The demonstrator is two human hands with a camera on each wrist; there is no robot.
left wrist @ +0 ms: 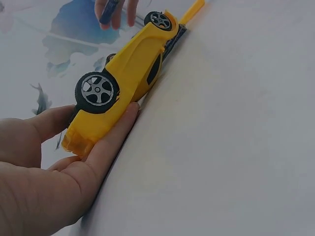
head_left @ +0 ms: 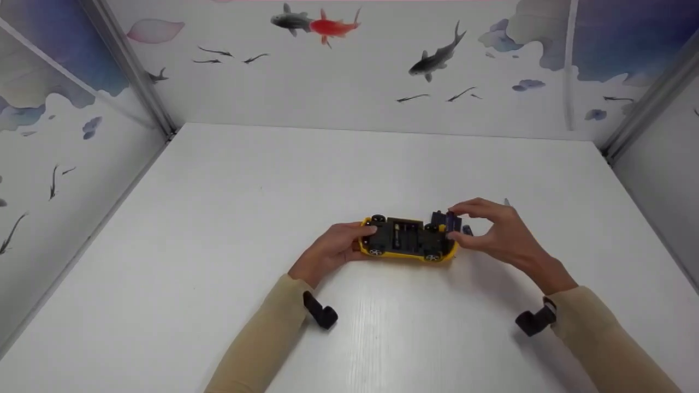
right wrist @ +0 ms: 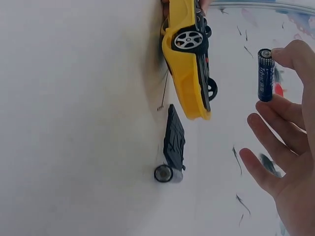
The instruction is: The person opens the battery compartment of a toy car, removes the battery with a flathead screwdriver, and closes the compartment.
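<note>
1. While your left hand (head_left: 334,244) is gripping the upturned car (left wrist: 130,69), a black panel (right wrist: 174,140) is lying near it.
2. Your right hand (head_left: 505,232) is pinching a battery (right wrist: 266,77) near the car; you're seemingly loading, next needing careful alignment.

Yellow car (head_left: 407,238) is upturned — blue battery (right wrist: 266,78) apart.

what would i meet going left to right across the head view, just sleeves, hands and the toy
Left sleeve → left hand → yellow toy car, wheels up → right hand → right sleeve.
</note>
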